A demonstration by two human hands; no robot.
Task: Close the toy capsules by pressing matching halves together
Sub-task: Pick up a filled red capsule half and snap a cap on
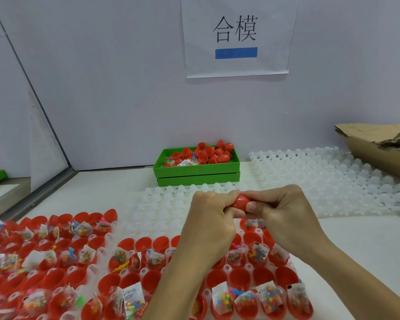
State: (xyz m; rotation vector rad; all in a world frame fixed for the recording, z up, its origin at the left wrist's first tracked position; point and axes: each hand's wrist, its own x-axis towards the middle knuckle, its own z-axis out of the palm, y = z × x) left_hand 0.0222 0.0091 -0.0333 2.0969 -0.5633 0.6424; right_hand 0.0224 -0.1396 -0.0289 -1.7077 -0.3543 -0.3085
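Observation:
A red toy capsule (240, 202) is held above the trays between both hands. My left hand (208, 227) grips its left side with curled fingers. My right hand (284, 215) grips its right side, thumb on the front. Most of the capsule is hidden by the fingers. Below the hands a white holder tray (247, 266) carries several open red capsule halves (240, 279), some with small bags of coloured toys (269, 294). A second such tray (95, 243) lies at the left.
A green bin (196, 173) with loose red halves stands at the back by the wall. Empty white holder trays (333, 181) lie behind and to the right. A torn cardboard box (379, 144) sits at the far right. A paper sign (237, 35) hangs on the wall.

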